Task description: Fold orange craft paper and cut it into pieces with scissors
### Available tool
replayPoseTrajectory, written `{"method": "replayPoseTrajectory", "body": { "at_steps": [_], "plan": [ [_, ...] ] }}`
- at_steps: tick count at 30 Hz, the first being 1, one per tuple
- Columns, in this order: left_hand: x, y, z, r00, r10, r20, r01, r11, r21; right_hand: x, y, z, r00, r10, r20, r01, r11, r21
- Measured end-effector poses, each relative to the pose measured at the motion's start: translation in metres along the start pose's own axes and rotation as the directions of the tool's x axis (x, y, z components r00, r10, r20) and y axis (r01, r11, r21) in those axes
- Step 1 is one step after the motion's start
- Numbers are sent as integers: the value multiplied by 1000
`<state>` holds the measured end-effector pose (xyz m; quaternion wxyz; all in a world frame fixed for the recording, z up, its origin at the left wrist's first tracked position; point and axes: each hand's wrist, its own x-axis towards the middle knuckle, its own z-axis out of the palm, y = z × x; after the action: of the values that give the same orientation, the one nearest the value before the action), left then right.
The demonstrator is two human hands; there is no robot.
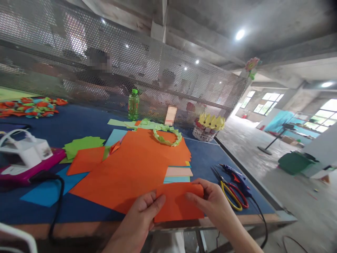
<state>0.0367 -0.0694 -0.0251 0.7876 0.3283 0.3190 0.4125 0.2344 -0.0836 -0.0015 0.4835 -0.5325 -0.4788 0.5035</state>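
Observation:
An orange sheet of paper [179, 205] is held up at the front edge of the table between my two hands. My left hand [146, 211] pinches its left edge, thumb on the near face. At the right edge, my right hand [207, 198] grips the upper corner with the thumb laid across the front. Behind it lie large orange paper sheets [126, 172], with pale pink and light blue strips [179, 172] showing from beneath. A folded light green paper ring [168, 140] rests on top of the sheets.
Scissors [231, 195] and a blue glue gun [237, 177] lie to the right. A green bottle [133, 105] and a basket [204, 133] with a yellow paper crown stand by the perforated panel [147, 66]. Left are green papers [83, 146] and a magenta power strip [50, 161] with a black cord.

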Motion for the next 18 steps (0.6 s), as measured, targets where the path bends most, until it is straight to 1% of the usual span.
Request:
{"method": "replayPoseTrajectory", "body": {
  "at_steps": [2, 4, 7, 9, 13, 18],
  "plan": [
    [0, 0, 0, 1000, -26, -6, 26, 1000, -7, 0, 1, -2, 999, -29, -33, 27, 998, -64],
    [0, 0, 0, 999, -32, -9, 32, 999, -15, 0, -1, -4, 998, -58, -40, 52, 988, -144],
    [0, -1, 0, 1000, 3, -5, -3, 1000, -27, -2, -6, -6, 997, -73, -5, 69, 963, -261],
    [0, -1, 0, 1000, 12, -4, -12, 999, -39, -3, -9, -7, 997, -74, 12, 74, 950, -303],
    [0, -1, 1, 1000, -12, -10, 12, 998, -63, -1, -10, -7, 997, -80, 6, 78, 947, -312],
    [0, -1, 1, 1000, -4, -21, 3, 999, -47, -1, -8, -7, 997, -80, 20, 83, 957, -279]
  ]
}}
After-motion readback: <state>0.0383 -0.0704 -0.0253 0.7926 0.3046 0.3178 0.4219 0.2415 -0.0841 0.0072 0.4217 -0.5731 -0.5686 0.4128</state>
